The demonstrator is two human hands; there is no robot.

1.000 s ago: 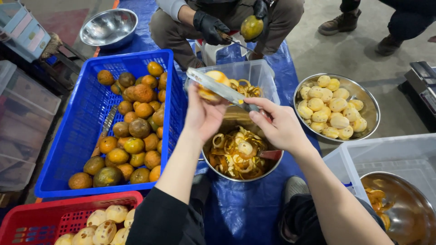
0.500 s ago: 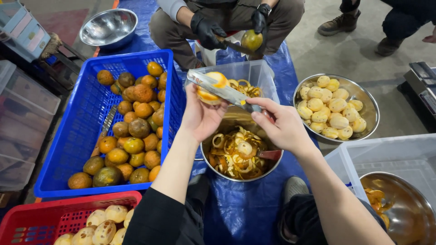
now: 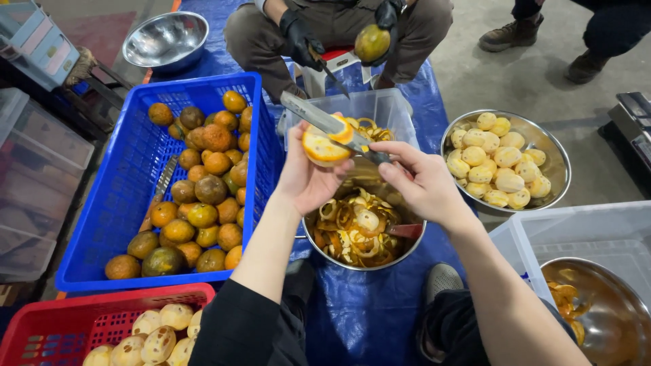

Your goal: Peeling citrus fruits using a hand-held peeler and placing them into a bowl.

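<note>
Orange [image 3: 324,147], half peeled, sits cupped in the left hand [image 3: 308,177], whose fingers are wrapped round it, pale flesh showing on top. Right hand [image 3: 422,181] pinches the dark handle of a knife [image 3: 330,125], fingers closed on it, and the blade lies flat across the top of the fruit. Compared with half a second ago, both hands and the fruit are in nearly the same spot, and the blade is still on the orange.

Right under the fingers is a steel bowl [image 3: 319,245] full of curly peel. Left of the left hand is a blue crate [image 3: 129,179] of unpeeled oranges; right of the right hand, a metal bowl [image 3: 557,159] of peeled ones. Beyond the fingers another person's black-gloved hands [image 3: 298,37] hold a greenish fruit [image 3: 372,43]; that fruit sits a bit lower than before.
</note>
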